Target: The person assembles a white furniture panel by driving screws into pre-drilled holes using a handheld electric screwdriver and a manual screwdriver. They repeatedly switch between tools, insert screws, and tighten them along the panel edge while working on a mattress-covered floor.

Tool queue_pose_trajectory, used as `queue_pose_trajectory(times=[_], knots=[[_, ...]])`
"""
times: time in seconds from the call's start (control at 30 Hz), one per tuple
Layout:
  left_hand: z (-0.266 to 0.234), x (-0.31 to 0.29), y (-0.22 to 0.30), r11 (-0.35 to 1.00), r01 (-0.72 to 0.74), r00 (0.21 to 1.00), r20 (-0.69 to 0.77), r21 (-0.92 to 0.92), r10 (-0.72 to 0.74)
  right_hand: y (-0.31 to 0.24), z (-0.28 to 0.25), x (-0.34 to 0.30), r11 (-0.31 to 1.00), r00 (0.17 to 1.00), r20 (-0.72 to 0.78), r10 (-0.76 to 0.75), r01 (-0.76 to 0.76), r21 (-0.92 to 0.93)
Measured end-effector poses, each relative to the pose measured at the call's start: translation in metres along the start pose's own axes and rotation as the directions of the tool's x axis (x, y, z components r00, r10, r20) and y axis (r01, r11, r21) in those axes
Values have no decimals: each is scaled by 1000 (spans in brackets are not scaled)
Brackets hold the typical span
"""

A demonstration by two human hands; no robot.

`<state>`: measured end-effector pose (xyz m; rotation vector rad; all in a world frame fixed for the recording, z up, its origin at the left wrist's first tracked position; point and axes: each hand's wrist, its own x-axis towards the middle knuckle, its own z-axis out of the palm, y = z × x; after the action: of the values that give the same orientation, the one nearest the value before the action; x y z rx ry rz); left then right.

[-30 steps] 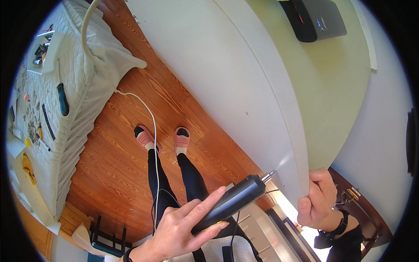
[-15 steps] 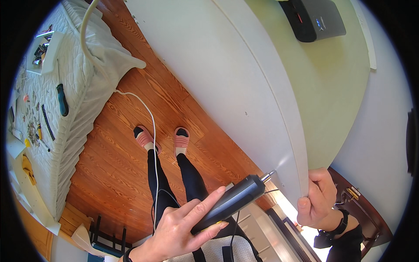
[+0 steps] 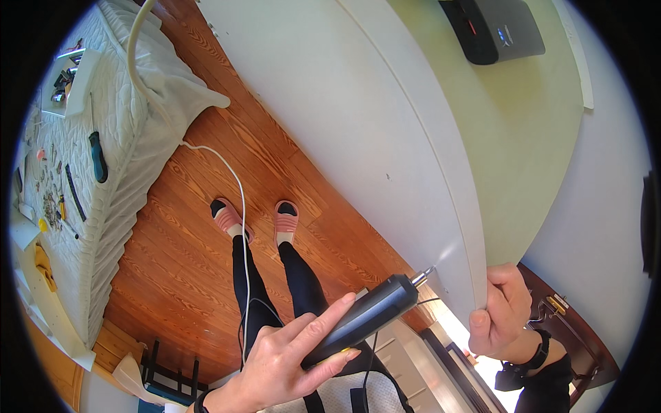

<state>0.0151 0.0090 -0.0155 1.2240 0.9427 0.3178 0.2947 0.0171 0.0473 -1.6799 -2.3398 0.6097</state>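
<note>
In the head view, the left hand (image 3: pixel 279 358) was clasped round a black cylindrical power screwdriver (image 3: pixel 368 313), its long axis toward two o'clock, bit at the flat white panel (image 3: pixel 358 131), contact unclear. Beyond, at four, the right hand (image 3: pixel 506 316) gripped the panel's edge. At ten, a white rectangular tray (image 3: pixel 85 79) held small metallic items (image 3: pixel 63 86).
</note>
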Motion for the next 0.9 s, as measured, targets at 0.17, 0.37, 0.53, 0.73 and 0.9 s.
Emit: queue_pose_trajectory(times=[0.17, 0.37, 0.53, 0.73, 0.9], knots=[[-1, 0, 1, 1000, 21, 1000, 8, -16, -21, 0, 0, 0, 1000, 1000, -2, 2, -2, 5], [0, 0, 3, 999, 34, 999, 3, -21, -34, 0, 0, 0, 1000, 1000, -5, 0, 0, 7], [0, 1, 2, 1000, 22, 1000, -1, -12, -22, 0, 0, 0, 1000, 1000, -2, 4, -4, 11], [-1, 0, 2, 999, 30, 1000, 8, -12, -30, -1, 1, 1, 1000, 1000, 1, 9, -9, 17], [0, 0, 1, 1000, 20, 1000, 3, -20, -20, 0, 0, 1, 1000, 1000, -4, 0, 0, 13]])
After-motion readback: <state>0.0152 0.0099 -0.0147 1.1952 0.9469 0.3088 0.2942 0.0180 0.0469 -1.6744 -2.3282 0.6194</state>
